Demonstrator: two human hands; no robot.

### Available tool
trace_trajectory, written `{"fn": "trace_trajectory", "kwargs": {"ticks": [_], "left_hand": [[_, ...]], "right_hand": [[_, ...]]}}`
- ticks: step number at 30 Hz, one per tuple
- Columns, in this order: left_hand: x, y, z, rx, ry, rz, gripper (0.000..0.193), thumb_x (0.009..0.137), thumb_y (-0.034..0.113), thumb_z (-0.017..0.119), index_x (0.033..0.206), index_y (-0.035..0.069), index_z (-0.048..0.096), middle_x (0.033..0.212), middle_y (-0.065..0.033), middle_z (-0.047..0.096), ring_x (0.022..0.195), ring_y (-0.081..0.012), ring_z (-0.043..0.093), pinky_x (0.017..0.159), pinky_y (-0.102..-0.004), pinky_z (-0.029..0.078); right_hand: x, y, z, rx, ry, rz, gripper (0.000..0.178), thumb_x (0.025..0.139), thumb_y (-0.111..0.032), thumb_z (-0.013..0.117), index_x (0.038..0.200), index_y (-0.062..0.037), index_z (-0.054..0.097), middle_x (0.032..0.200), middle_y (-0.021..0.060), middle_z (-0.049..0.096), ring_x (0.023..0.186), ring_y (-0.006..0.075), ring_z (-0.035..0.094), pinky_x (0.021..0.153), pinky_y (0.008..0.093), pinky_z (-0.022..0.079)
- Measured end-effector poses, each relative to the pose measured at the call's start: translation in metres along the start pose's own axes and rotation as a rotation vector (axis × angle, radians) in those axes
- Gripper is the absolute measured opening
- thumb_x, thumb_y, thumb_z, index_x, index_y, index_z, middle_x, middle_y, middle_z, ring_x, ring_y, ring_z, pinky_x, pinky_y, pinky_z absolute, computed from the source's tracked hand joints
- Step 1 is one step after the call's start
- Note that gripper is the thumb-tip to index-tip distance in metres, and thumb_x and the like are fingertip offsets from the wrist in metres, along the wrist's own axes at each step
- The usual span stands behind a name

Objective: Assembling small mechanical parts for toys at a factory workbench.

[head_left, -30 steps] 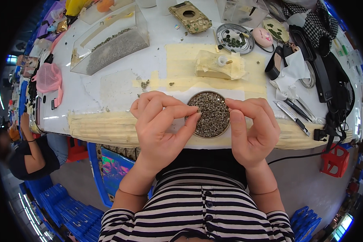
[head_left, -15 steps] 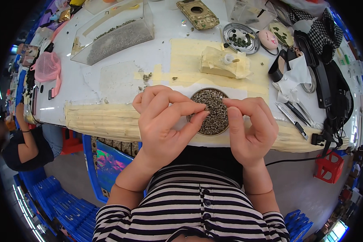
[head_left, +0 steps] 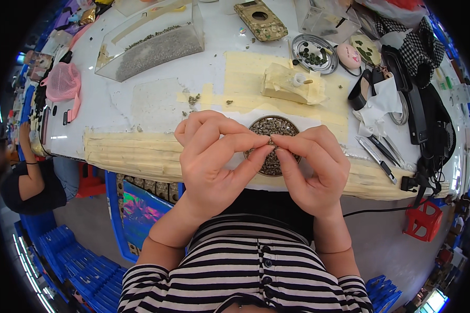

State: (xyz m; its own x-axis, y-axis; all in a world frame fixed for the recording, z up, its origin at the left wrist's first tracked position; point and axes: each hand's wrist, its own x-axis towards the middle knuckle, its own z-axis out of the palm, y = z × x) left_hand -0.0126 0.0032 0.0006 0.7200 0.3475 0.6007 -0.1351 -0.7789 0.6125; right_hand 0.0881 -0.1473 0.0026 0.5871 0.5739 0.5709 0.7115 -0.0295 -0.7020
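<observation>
Above a round dish [head_left: 250, 122] of small grey-brown metallic-looking pieces [head_left: 272, 125], both my hands meet fingertip to fingertip. My left hand [head_left: 216, 159] is closed in a pinch of thumb and forefinger, its other fingers curled. Facing it, my right hand [head_left: 316, 169] pinches with thumb and forefinger at the same spot. Whatever tiny thing sits between the fingertips is too small to name. The hands cover the dish's left and right sides.
Behind the dish stands a block wrapped in yellowish tape [head_left: 292, 86]. A clear bin [head_left: 156, 47] of grey granules is at far left, a round tray [head_left: 314, 55] of dark green bits at far right. A utility knife [head_left: 376, 159] and tweezers [head_left: 394, 151] lie right. Another person [head_left: 31, 180] sits left.
My right hand has moved left over the dish, so its fingertips now meet those of my left hand. The left hand keeps its pinch, nearly in place.
</observation>
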Motion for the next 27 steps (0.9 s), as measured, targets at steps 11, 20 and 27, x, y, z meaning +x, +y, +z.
{"fn": "trace_trajectory", "kwargs": {"ticks": [11, 20, 27], "left_hand": [[-0.0031, 0.0003, 0.0026, -0.015, 0.015, 0.023, 0.021, 0.069, 0.007, 0.086, 0.087, 0.013, 0.077, 0.086, 0.0027, 0.067, 0.087, -0.0199, 0.056, 0.082, -0.0337, 0.035], [-0.0050, -0.0007, 0.0099, 0.006, 0.064, 0.036, 0.021, 0.068, 0.010, 0.086, 0.087, 0.015, 0.077, 0.085, 0.0062, 0.067, 0.087, -0.0186, 0.054, 0.084, -0.0354, 0.030], [-0.0040, -0.0011, 0.0084, 0.083, -0.040, -0.019, 0.017, 0.073, 0.011, 0.083, 0.089, 0.015, 0.077, 0.089, 0.0049, 0.066, 0.090, -0.0183, 0.054, 0.084, -0.0361, 0.029]], "right_hand": [[-0.0006, 0.0011, 0.0016, -0.001, 0.010, -0.003, 0.023, 0.073, 0.004, 0.078, 0.094, -0.0035, 0.076, 0.076, 0.0065, 0.064, 0.066, 0.0210, 0.058, 0.059, 0.0305, 0.045], [-0.0018, 0.0025, 0.0032, -0.027, 0.017, 0.009, 0.020, 0.075, 0.005, 0.076, 0.093, -0.0024, 0.075, 0.078, 0.0073, 0.065, 0.067, 0.0214, 0.059, 0.059, 0.0306, 0.046], [-0.0037, 0.0020, 0.0016, -0.039, 0.123, 0.074, 0.016, 0.080, 0.005, 0.074, 0.095, 0.0003, 0.075, 0.080, 0.0082, 0.067, 0.067, 0.0195, 0.061, 0.059, 0.0290, 0.047]]}}
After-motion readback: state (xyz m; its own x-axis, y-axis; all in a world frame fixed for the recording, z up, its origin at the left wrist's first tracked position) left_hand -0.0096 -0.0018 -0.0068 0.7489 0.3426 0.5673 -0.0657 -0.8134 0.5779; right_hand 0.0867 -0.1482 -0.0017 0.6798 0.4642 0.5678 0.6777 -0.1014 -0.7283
